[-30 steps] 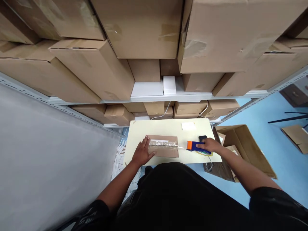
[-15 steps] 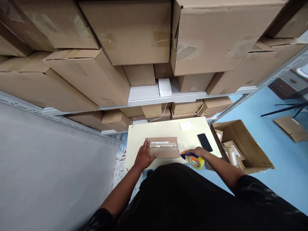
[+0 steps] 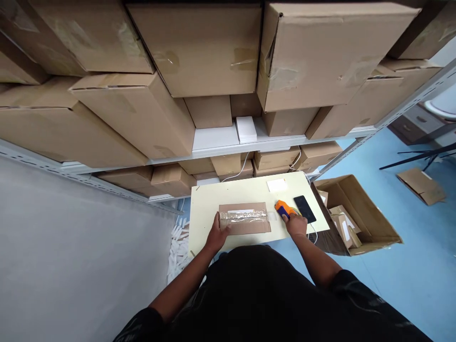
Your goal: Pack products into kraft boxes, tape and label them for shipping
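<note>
Grey metal shelving [image 3: 249,147] stacked with brown corrugated cartons [image 3: 213,57] stands behind the pale yellow, smooth rectangular counter [image 3: 206,194]; light blue floor [image 3: 420,237] to the right. From my feed: flat brown cardboard box [image 3: 249,229] sits mid-counter toward the near edge, its long side roughly parallel to that edge. I read that as lining its seam up with the right hand.

Left hand [image 3: 217,236] grasps the box's left end, thumb on top; can't tell if the fingers go underneath. Probably there to steady it against sideways pull. Right hand [image 3: 297,225] is wrapped around an orange-and-blue tape dispenser [image 3: 281,209], near the right edge and apart from the box.

Glossy clear tape [image 3: 256,216] runs along the box top, wrinkled, catching light, over a white strip that looks like paper. Translucent whitish tab [image 3: 272,216] pokes out past the box's right end; looks like loose tape, can't confirm.

Black slab phone [image 3: 305,209] lies by the right edge, just beside the dispenser, likely parked off the box's footprint. Thin white rectangular card [image 3: 277,185] lies flat by the far edge. Large open brown carton [image 3: 359,204] sits beyond the right edge with small cardboard parcels [image 3: 345,223] inside.
</note>
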`<state>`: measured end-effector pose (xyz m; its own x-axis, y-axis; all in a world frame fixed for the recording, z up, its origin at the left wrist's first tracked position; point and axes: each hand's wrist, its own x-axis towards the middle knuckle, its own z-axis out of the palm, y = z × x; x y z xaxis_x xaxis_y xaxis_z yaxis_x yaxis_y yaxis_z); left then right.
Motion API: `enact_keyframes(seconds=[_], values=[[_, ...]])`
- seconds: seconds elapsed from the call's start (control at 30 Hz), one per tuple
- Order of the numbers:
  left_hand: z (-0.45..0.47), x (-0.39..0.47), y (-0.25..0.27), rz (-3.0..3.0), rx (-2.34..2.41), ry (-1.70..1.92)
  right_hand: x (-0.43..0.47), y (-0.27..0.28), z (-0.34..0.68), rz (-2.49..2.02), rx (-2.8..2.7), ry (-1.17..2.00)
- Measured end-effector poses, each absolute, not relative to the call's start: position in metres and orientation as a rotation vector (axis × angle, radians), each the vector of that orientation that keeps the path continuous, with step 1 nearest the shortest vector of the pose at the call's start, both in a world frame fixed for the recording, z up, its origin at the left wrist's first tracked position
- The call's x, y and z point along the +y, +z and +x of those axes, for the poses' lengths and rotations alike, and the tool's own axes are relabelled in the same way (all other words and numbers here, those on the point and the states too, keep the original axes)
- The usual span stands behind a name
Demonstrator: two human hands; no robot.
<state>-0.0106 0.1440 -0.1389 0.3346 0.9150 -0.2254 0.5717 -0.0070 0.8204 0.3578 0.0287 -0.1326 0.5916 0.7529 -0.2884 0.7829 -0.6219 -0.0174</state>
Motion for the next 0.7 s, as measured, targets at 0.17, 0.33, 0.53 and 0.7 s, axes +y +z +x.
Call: enact_keyframes(seconds=[0.17,0.33,0.53,0.7], values=[[-0.029,0.144,-0.136,1.648,1.172,0.427,0.025,-0.140,0.356,2.730,1.374,-0.386],[-0.034,0.139,-0.139,1.577,1.038,0.428,-0.002,-0.149,0.334,2.736,1.903,-0.767],[-0.021,0.141,-0.125,1.584,1.146,0.457,0.021,-0.137,0.293,2.787,1.862,-1.562],[-0.008,0.174,-0.109,1.621,1.433,0.298,0.077,-0.100,0.295,2.886,1.629,-1.375]])
